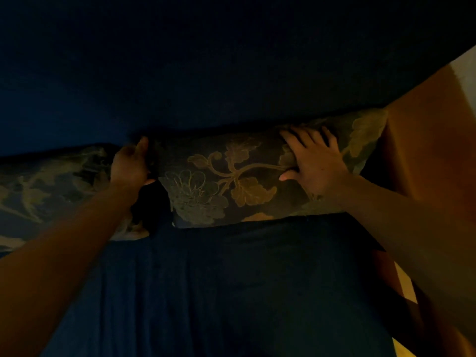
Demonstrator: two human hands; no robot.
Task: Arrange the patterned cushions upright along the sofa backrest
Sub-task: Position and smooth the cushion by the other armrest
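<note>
The scene is dim. A dark cushion with a gold floral pattern stands against the dark blue sofa backrest, resting on the seat. My left hand grips its left edge, fingers tucked behind it. My right hand lies spread on its upper right part, thumb on the front face. A second patterned cushion leans along the backrest to the left, partly hidden by my left forearm.
The dark blue sofa seat fills the foreground. A wooden armrest or frame rises at the right, just past the cushion's right corner, with a pale wall behind it.
</note>
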